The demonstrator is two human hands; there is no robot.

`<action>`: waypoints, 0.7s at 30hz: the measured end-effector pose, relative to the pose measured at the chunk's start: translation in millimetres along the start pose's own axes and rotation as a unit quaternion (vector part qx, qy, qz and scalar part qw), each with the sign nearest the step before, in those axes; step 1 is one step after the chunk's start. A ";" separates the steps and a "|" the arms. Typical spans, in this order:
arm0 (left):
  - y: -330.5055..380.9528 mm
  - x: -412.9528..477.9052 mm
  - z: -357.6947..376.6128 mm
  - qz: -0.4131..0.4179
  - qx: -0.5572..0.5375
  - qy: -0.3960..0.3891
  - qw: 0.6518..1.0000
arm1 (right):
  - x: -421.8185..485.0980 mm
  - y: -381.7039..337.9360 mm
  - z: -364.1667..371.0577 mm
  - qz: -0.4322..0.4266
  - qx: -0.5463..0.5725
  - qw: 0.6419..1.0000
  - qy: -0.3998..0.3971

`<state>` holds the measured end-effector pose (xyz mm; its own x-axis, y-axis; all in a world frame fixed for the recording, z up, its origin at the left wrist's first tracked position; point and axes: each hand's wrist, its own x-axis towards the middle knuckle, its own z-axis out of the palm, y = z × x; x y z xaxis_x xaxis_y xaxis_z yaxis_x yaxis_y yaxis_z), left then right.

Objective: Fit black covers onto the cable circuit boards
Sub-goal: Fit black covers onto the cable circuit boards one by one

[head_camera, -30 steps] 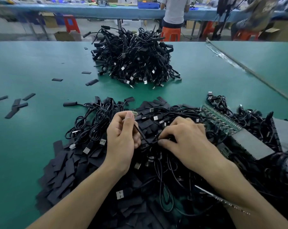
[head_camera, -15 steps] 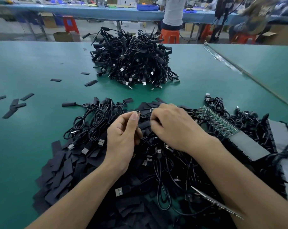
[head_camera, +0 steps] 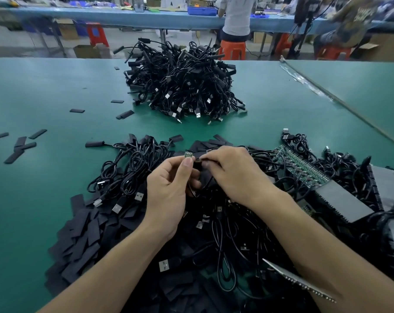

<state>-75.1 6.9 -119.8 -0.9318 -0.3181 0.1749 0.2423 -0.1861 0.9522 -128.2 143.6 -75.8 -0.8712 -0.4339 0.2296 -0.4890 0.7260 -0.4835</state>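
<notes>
Circuit board (head_camera: 188, 154), a small green tab on the end of a thin black lead, is held up above the cable tangle (head_camera: 133, 170), near the middle of the bench (head_camera: 45, 98). The left hand (head_camera: 169, 193) pinches it between thumb and fingertips, gripping low so the top end stands bare. The right hand (head_camera: 234, 175) is just beside it, fingertips drawn together on what looks like 1 black cover (head_camera: 198, 159). Whether that cover touches the board yet cannot be told.

The board should weigh almost nothing. It is probably stiff but thin, and weakest where the lead joins it. The best hold is by its 2 long edges, close to the lead, so the free end can enter the cover without bending. The lead itself is limp and may drag from the tangle, so some slack will help.

The cover looks like a flat, soft, matte sleeve. It is likely pliable rather than slippery, and its mouth may lie closed. Squeezing its edges should open it, and a hold near the mouth gives the best aim.

Spare covers lie in a heap (head_camera: 85, 233) at the near left. A pile of cables (head_camera: 182, 86) sits farther back, and a strip of bare boards (head_camera: 302, 164) lies at the right.
</notes>
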 end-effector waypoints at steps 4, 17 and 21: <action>1.4 -1.8 0.8 -0.002 0.022 -0.027 0.999 | -20.2 6.4 -12.7 0.018 0.210 0.976 0.061; 1.9 -4.9 -2.3 0.005 0.092 -0.086 0.992 | -40.0 22.5 -12.6 0.052 0.394 0.913 0.093; 3.1 -5.6 -2.1 0.008 0.082 -0.086 0.993 | -43.1 20.5 -11.6 0.048 0.387 0.915 0.108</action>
<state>-68.6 6.2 -118.4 -0.9641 -0.1543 0.2161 0.2223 -0.0242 0.9747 -101.2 183.3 -85.8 -0.9378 -0.2117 0.2751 -0.3051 0.1245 -0.9441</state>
